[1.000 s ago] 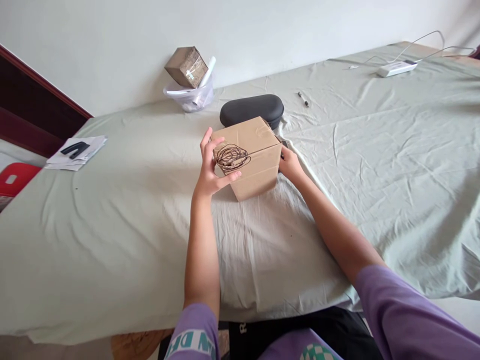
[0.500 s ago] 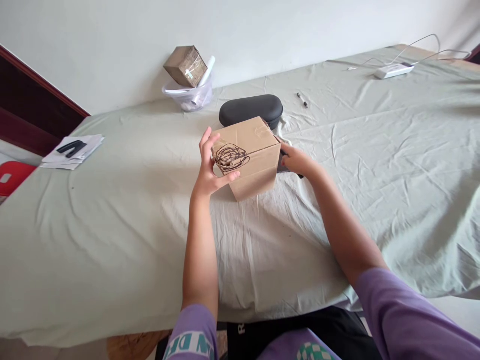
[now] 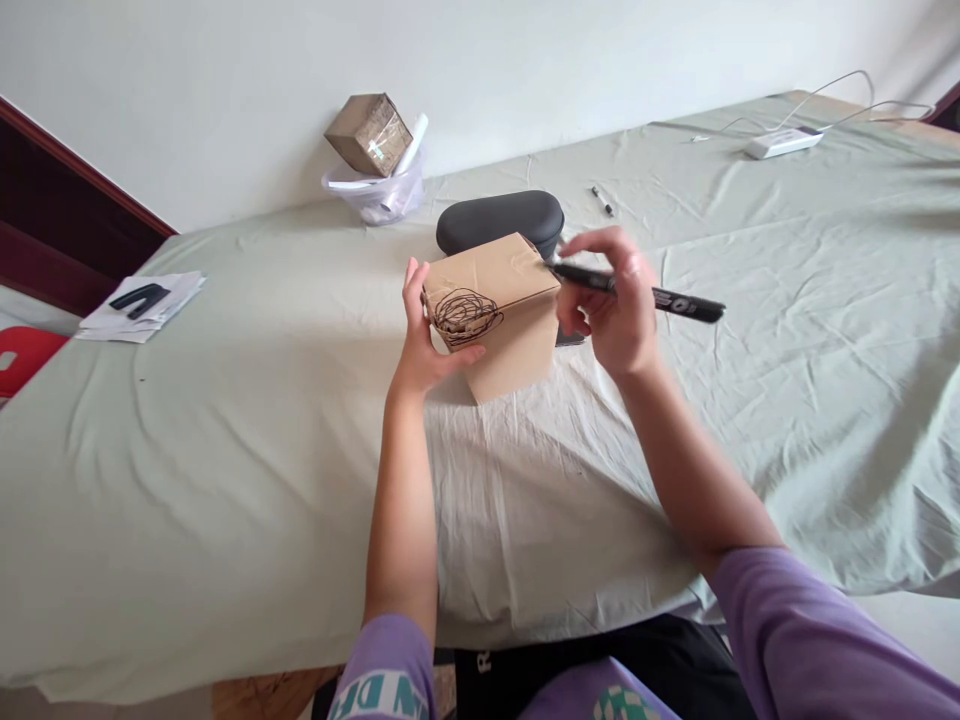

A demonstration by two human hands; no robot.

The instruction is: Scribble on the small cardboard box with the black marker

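Note:
A small brown cardboard box point(image 3: 506, 310) stands on the pale green sheet point(image 3: 225, 440), with a dark scribble on its left front corner. My left hand point(image 3: 421, 340) grips the box's left side, thumb under the scribble and fingers up the far edge. My right hand point(image 3: 611, 305) is raised just right of the box and closed on a black marker point(image 3: 675, 300). The marker's tip points at the box's top right edge. A dark flat object lies partly hidden behind my right hand, beside the box.
A black oval case point(image 3: 501, 217) lies right behind the box. Farther back, a plastic-lined bin point(image 3: 375, 190) holds another taped box. Papers point(image 3: 142, 300) sit at the left edge; a small pen point(image 3: 602, 200) and a white power strip point(image 3: 780, 142) lie at the far right.
My right hand has lifted from the sheet beside the box and now holds a black marker up at the box's top edge. My left hand stays on the box.

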